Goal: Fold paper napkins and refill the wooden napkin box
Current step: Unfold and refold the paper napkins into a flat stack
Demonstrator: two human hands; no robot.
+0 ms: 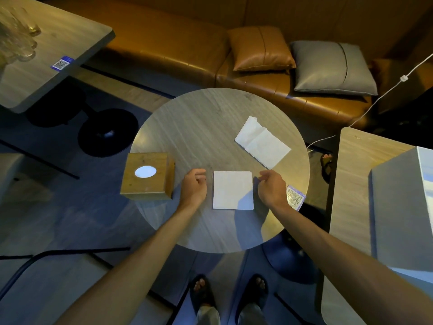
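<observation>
A folded white square napkin lies flat near the front of the round wooden table. My left hand hovers just left of it, fingers loosely curled, holding nothing. My right hand sits just right of the napkin, fingers loosely curled near its right edge, apart from it. The wooden napkin box with an oval opening on top stands at the table's left edge, left of my left hand. A pile of unfolded white napkins lies at the back right of the table.
A QR-code sticker sits on the table's right edge. A brown sofa with a tan cushion and a grey cushion runs behind. Other tables stand at the upper left and right. A white cable hangs at right.
</observation>
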